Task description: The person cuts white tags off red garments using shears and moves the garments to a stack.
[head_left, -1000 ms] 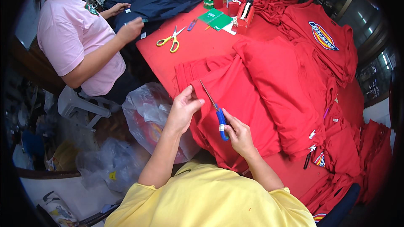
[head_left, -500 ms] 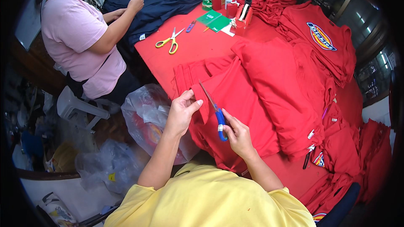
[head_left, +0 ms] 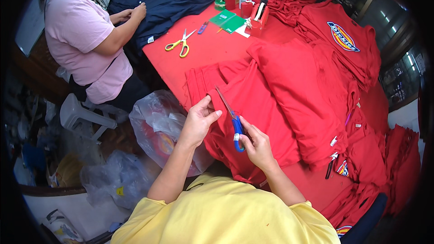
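Observation:
A red shirt [head_left: 271, 122] is spread in front of me on the red table [head_left: 167, 70]. My left hand [head_left: 197, 122] pinches an edge of its cloth between thumb and fingers. In my right hand [head_left: 257, 146] are scissors [head_left: 238, 131] with blue handles, my fingers in the loops. Their narrow blades point up and away, close together, beside the cloth by my left fingertips. Whether the tips touch the fabric I cannot tell.
Yellow-handled scissors [head_left: 182, 44], a purple cutter [head_left: 202, 28], a green card [head_left: 228, 21] and a red tape dispenser [head_left: 257, 20] lie farther back. Printed red shirts [head_left: 339, 40] are piled right. A person in pink [head_left: 83, 31] handles dark garments [head_left: 174, 7]. Plastic bags [head_left: 158, 117] stand left.
My hands stay almost in place, the left still on the cloth and the right on the scissors. The view has shifted slightly. The other person's hands have drawn a little closer together.

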`<action>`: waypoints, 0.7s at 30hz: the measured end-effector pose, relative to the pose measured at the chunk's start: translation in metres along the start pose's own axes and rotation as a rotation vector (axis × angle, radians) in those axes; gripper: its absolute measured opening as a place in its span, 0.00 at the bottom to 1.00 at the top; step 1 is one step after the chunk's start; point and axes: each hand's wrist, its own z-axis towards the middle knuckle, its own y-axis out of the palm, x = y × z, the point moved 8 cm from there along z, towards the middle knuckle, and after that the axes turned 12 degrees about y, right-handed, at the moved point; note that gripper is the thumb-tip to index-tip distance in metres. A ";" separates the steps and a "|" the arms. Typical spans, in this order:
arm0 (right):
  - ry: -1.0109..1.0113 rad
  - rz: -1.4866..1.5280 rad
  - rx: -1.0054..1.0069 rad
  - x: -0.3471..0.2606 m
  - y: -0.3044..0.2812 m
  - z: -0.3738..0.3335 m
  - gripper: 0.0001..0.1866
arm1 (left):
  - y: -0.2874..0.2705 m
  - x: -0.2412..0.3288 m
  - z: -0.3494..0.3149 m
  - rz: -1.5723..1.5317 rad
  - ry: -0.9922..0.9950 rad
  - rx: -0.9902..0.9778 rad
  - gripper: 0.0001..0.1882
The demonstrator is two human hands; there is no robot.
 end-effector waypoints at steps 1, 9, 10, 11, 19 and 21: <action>-0.018 -0.051 -0.005 0.001 0.002 0.000 0.25 | 0.000 -0.001 0.000 -0.021 -0.001 0.010 0.17; -0.088 -0.113 0.037 -0.006 0.000 -0.015 0.28 | -0.012 -0.011 0.010 -0.216 0.021 0.103 0.15; -0.120 -0.203 0.067 -0.011 -0.001 -0.017 0.29 | -0.009 -0.008 0.008 -0.231 0.009 0.094 0.16; -0.134 -0.221 0.078 -0.012 0.000 -0.017 0.29 | -0.008 -0.008 0.007 -0.245 -0.003 0.085 0.16; -0.135 -0.213 0.110 -0.016 0.006 -0.014 0.30 | -0.006 -0.015 0.002 -0.238 -0.021 0.047 0.18; -0.140 -0.183 0.109 -0.014 0.008 -0.011 0.29 | -0.008 -0.018 0.001 -0.224 0.002 0.035 0.17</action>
